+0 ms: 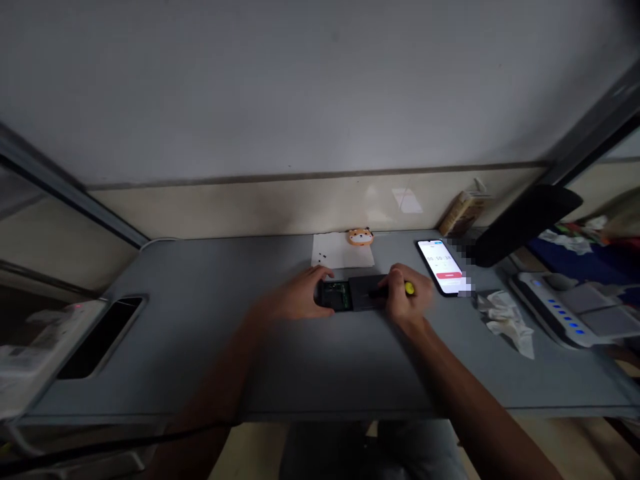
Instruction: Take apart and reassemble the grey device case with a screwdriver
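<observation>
1. The left hand (297,297) rests at lower center of the frame, its fingers (320,275) spread over one end of a dark flat case (367,290), where a green circuit board (336,295) shows.
2. The right hand (406,297) sits at the case's other end, fingers curled around a yellow-and-black screwdriver (409,288).
3. The case lies flat at mid-frame on the gray counter (200,353).
4. Just beyond it lies a paper sheet (340,252) with small dark bits; a lit smartphone (441,267) lies to the right.

Bare forearms (465,393); pale blue jeans (370,453)

Left hand (303,295) spread flat, right hand (407,292) curled
</observation>
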The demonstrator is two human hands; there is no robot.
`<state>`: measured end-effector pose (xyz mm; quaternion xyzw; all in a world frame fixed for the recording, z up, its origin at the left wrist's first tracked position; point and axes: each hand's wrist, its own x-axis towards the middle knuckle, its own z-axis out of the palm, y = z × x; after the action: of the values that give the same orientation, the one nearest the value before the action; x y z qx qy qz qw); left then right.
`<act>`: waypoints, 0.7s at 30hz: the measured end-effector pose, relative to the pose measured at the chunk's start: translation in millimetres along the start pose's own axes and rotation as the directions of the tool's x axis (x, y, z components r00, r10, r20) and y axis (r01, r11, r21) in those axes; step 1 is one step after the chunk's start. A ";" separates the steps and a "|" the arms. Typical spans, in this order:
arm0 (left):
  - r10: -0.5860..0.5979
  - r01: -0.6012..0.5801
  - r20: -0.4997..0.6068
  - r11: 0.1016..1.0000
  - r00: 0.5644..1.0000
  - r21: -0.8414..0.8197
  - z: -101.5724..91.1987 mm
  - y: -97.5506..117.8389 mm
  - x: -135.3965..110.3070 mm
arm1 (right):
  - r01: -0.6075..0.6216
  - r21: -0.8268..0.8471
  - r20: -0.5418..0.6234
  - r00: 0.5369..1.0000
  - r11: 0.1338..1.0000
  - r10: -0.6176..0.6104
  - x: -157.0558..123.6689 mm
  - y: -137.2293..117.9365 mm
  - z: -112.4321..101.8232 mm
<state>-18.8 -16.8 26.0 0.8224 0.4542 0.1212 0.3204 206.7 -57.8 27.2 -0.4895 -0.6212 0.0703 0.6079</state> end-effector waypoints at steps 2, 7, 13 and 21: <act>-0.014 0.014 0.004 1.000 1.000 0.000 -2.6 -5.2 -0.6 | -0.050 -0.007 -0.037 0.998 0.999 0.050 3.8 2.5 -4.1; 0.012 -0.013 0.010 1.000 1.000 0.006 -6.4 -13.1 -0.2 | -0.100 -0.021 -0.116 0.989 0.995 0.097 7.3 10.6 -9.9; 0.091 -0.091 0.008 0.996 0.996 0.026 1.4 -2.3 5.2 | -0.080 -0.003 -0.060 0.995 0.997 0.080 5.5 7.2 -3.4; 0.144 -0.145 0.022 0.989 0.989 0.038 9.2 -8.4 9.3 | 0.003 0.027 0.025 1.000 1.000 -0.004 3.5 2.8 0.7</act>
<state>-14.7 -9.8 12.8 0.8603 0.3928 0.1272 0.2989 208.3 -53.5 27.5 -0.4792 -0.6288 0.0839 0.6067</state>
